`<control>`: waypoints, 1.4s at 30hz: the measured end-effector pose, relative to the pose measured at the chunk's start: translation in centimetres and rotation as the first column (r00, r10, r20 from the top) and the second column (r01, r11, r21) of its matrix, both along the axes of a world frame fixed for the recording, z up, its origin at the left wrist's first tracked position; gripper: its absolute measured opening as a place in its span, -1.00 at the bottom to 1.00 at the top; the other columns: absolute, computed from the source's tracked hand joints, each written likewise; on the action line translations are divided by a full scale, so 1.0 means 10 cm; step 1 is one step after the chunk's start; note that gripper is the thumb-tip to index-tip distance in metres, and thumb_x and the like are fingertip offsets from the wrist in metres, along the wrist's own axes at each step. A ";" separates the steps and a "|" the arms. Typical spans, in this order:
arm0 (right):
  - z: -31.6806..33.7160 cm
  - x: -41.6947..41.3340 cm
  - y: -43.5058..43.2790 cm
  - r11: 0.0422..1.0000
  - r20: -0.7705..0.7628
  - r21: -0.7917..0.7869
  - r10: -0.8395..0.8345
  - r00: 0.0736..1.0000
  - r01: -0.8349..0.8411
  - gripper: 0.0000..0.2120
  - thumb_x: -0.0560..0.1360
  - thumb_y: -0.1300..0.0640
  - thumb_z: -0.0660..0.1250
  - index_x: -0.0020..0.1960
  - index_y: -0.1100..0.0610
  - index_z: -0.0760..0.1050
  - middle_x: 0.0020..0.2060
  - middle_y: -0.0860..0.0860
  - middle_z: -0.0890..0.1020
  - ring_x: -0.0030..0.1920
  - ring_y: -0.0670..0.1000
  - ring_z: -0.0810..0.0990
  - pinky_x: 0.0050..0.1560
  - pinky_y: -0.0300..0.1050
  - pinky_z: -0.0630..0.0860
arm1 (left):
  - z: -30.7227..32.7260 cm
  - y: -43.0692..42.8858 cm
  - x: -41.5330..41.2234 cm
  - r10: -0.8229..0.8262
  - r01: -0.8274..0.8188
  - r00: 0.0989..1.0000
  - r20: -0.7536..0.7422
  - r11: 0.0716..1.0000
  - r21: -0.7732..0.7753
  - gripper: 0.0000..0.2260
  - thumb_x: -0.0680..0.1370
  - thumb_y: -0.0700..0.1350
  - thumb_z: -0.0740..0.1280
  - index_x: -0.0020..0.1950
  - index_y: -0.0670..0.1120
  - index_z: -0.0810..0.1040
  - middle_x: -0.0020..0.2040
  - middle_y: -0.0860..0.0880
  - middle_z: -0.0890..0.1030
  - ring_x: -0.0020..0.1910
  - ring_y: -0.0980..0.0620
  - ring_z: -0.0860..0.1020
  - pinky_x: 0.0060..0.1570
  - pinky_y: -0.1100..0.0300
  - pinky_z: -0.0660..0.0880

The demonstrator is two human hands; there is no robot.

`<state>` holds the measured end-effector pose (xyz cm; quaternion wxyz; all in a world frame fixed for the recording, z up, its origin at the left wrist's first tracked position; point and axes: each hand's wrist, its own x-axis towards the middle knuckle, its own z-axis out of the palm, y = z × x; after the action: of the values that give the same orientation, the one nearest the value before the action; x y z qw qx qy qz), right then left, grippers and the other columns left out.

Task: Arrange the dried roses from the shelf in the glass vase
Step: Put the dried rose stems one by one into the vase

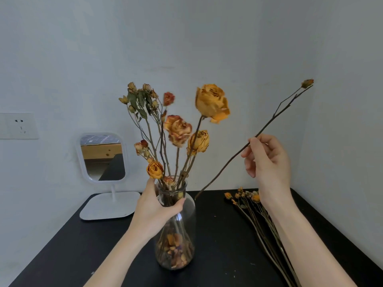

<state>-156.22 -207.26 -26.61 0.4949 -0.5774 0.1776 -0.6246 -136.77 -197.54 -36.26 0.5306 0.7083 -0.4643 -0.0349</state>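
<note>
Two bare forearms come up from the btm edge, the left forearm [116, 255] at btm centre-left and the right forearm [306, 241] at btm right. The left hand [155, 208] grips the neck of the glass vase [186, 224], thumb curled across the front of the glass, other fingers round the far side.

The vase stands upright on the black surface [223, 255], centre of frame, lower half. It already holds a bunch of dried roses [178, 129]: the largest yellow head [211, 102] is top centre, w/ smaller orange and pinkish heads fanning to the left. Loose petals [174, 251] lie in the vase btm.

The right hand [269, 162], centre-right, pinches a long thin stem [223, 168] btwn thumb and forefinger, other fingers loosely curled. The stem runs diagonally. Its small bud [307, 83] is in the upper right of the frame. Its bare lower tip is just right of the vase neck, outside the glass.

More dried roses [248, 200] lie flat on the surface at lower right, heads toward the wall, stems running toward the btm edge and partly hidden behind the right forearm.

A white stand mirror [103, 157] sits at the back left of the surface, well apart from the vase. A wall socket [18, 125] shows at the left edge, mid-height.
</note>
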 end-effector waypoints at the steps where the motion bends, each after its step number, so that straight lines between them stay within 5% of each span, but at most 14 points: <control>1: 0.01 0.00 0.02 1.000 0.009 -0.004 0.006 1.000 -0.006 -0.84 0.55 0.21 0.22 -0.20 0.06 0.45 -0.48 -0.06 0.55 -0.54 -0.15 0.38 -0.57 -0.36 0.30 | 0.00 0.00 0.01 -0.023 0.023 1.000 -0.017 1.000 0.004 -0.41 0.31 0.07 0.50 0.20 0.25 0.24 -0.03 0.42 0.42 -0.07 0.53 0.40 -0.22 0.58 0.31; 6: 0.06 0.00 0.11 0.997 0.048 -0.069 0.050 0.998 -0.047 -0.82 0.56 0.24 0.18 -0.19 0.08 0.42 -0.48 -0.07 0.55 -0.55 -0.13 0.37 -0.57 -0.35 0.30 | 0.00 0.02 0.00 -0.100 0.100 0.993 -0.059 0.995 -0.002 -0.49 0.36 -0.06 0.48 0.12 0.29 0.28 0.03 0.38 0.44 0.03 0.59 0.36 -0.16 0.57 0.34; 11: 0.10 0.01 0.21 0.982 0.045 -0.175 0.085 0.995 -0.076 -0.86 0.58 0.26 0.15 -0.13 0.14 0.40 -0.47 -0.07 0.55 -0.54 -0.12 0.38 -0.56 -0.35 0.31 | -0.01 0.00 -0.05 0.032 -0.033 0.999 -0.020 0.997 -0.062 -0.36 0.25 0.09 0.53 0.23 0.15 0.28 0.22 0.13 0.46 0.24 0.13 0.39 0.25 0.07 0.37; 19: 0.09 -0.01 0.21 0.975 0.017 -0.214 0.064 0.998 -0.059 -0.84 0.58 0.25 0.16 -0.15 0.08 0.39 -0.44 -0.05 0.53 -0.51 -0.10 0.37 -0.53 -0.35 0.30 | 0.01 0.03 0.00 0.009 -0.009 1.000 -0.009 0.999 -0.036 -0.43 0.34 -0.04 0.50 0.20 0.16 0.25 -0.05 0.38 0.43 -0.08 0.39 0.43 -0.18 0.54 0.33; 24: 0.08 0.00 0.21 0.974 0.007 -0.218 0.056 0.998 -0.053 -0.83 0.58 0.23 0.16 -0.16 0.05 0.40 -0.44 -0.05 0.54 -0.51 -0.12 0.39 -0.53 -0.36 0.31 | 0.03 0.06 0.02 -0.073 0.071 0.993 -0.091 0.997 -0.021 -0.45 0.35 -0.08 0.49 0.18 0.21 0.26 0.03 0.34 0.45 -0.01 0.42 0.44 -0.10 0.50 0.33; 29: 0.09 0.04 0.24 0.969 0.012 -0.238 0.073 0.997 -0.068 -0.83 0.58 0.23 0.16 -0.16 0.05 0.40 -0.43 -0.04 0.53 -0.51 -0.12 0.39 -0.53 -0.36 0.31 | 0.03 0.05 -0.02 -0.050 0.044 0.995 -0.090 0.997 -0.062 -0.35 0.30 0.03 0.52 0.27 0.17 0.24 0.22 0.16 0.43 0.20 0.17 0.41 0.19 0.21 0.32; 42: -0.01 0.18 0.51 0.900 -0.101 -0.394 0.159 0.982 -0.186 -0.91 0.56 0.17 0.18 -0.11 0.10 0.41 -0.35 0.06 0.57 -0.44 -0.08 0.49 -0.45 -0.36 0.41 | 0.04 0.04 -0.08 0.017 -0.019 0.999 -0.042 0.997 -0.069 -0.40 0.31 0.03 0.52 0.27 0.08 0.32 0.25 0.03 0.46 0.26 0.05 0.41 0.28 -0.03 0.39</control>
<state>-154.45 -202.17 -26.68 0.4130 -0.7004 0.0103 -0.5820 -137.58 -197.10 -35.87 0.5648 0.6926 -0.4478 -0.0286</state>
